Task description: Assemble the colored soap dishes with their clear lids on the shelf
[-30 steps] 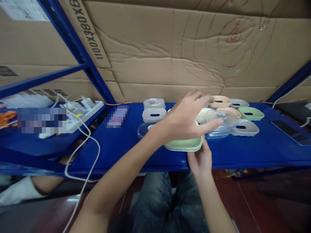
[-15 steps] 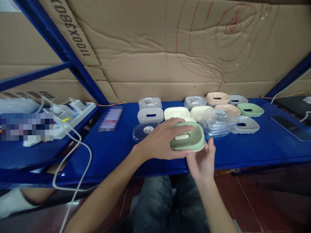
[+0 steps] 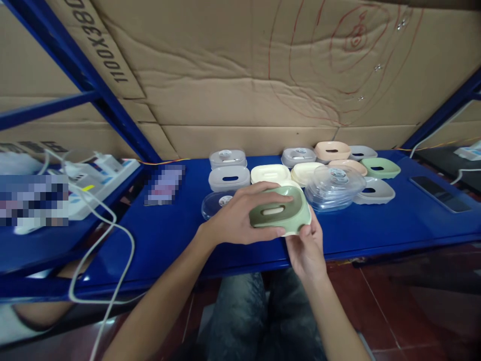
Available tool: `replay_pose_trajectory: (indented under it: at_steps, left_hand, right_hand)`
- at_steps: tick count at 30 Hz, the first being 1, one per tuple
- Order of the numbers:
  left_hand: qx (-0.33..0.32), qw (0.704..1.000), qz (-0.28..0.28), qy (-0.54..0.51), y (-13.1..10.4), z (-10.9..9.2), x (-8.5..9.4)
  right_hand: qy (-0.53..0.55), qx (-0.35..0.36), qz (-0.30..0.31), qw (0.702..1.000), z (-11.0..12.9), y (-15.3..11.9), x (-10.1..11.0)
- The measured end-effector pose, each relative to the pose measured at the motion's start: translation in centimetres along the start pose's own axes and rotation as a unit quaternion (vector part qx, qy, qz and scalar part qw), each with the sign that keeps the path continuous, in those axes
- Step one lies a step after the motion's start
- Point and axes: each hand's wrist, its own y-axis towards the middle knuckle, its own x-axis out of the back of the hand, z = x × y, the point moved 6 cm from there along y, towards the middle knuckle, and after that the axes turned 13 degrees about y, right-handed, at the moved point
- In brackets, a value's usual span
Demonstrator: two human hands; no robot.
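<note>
A green soap dish (image 3: 291, 213) with a slot in its floor is held above the front of the blue table, tilted toward me. Under it shows the rim of a cream-coloured piece. My left hand (image 3: 240, 213) grips the dish from the left, fingers over its far rim and thumb along the near side. My right hand (image 3: 308, 248) holds its right end from below, thumb pressed on the near corner. Just behind my hands are a stack of clear lids (image 3: 334, 188), cream dishes (image 3: 270, 174) and a single clear lid (image 3: 214, 204) with a round label.
Grey dishes (image 3: 229, 179), peach dishes (image 3: 332, 150) and another green dish (image 3: 380, 168) stand along the back. A phone (image 3: 439, 193) lies at right. Power strips (image 3: 105, 193) and a white cable (image 3: 130, 250) are at left. Cardboard (image 3: 210, 60) closes off the back.
My right thumb has closed onto the near corner of the green dish, where before it stood away. The held dish has shifted slightly left. The whole view has moved a little.
</note>
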Motion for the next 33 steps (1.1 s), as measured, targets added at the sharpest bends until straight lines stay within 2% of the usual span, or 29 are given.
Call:
replay_pose_trajectory:
  at_steps: [6, 10, 12, 15, 18, 20, 22, 25, 27, 28, 30, 33]
  left_hand:
    - [-0.011, 0.992, -0.094, -0.081, -0.2, 1.2, 1.9]
    - [0.051, 0.977, -0.169, -0.120, -0.4, 3.4, 3.2]
    - [0.082, 0.968, -0.208, -0.117, -0.4, 4.6, 4.0]
    - [0.104, 0.962, -0.244, -0.069, -0.5, 6.3, 5.1]
    - [0.121, 0.955, -0.271, 0.019, -0.9, 7.9, 5.8]
    - [0.135, 0.943, -0.296, 0.070, -1.4, 8.8, 6.0]
    - [0.145, 0.928, -0.326, 0.105, -1.9, 9.6, 6.2]
    - [0.157, 0.906, -0.368, 0.134, -2.6, 10.5, 6.6]
    - [0.175, 0.897, -0.378, 0.150, -3.0, 11.0, 6.8]
    - [0.184, 0.894, -0.377, 0.158, -3.1, 11.2, 6.9]
    - [0.199, 0.892, -0.370, 0.167, -3.2, 11.6, 6.9]
    - [0.202, 0.896, -0.361, 0.160, -3.3, 11.8, 6.9]
  right_hand:
    - [0.012, -0.008, -0.022, 1.000, 0.2, 0.0, -0.1]
    - [0.012, -0.014, -0.064, 0.998, 0.8, 0.2, 0.4]
    - [-0.005, -0.001, -0.092, 0.996, 1.8, 0.3, 0.8]
    - [-0.042, 0.047, -0.117, 0.991, 4.7, 1.2, 0.6]
    - [-0.099, 0.127, -0.084, 0.983, 8.1, 3.9, -1.3]
    - [-0.147, 0.175, -0.037, 0.973, 9.5, 7.1, -3.2]
    - [-0.200, 0.212, -0.013, 0.957, 9.8, 11.2, -5.0]
    - [-0.308, 0.230, -0.035, 0.923, 8.3, 17.8, -6.8]
    - [-0.407, 0.186, -0.075, 0.891, 6.1, 21.4, -7.2]
    - [-0.468, 0.159, -0.086, 0.865, 4.9, 22.8, -7.3]
    - [-0.551, 0.115, -0.090, 0.821, 2.7, 24.6, -7.2]
    - [-0.615, 0.088, -0.074, 0.780, 0.2, 25.7, -6.7]
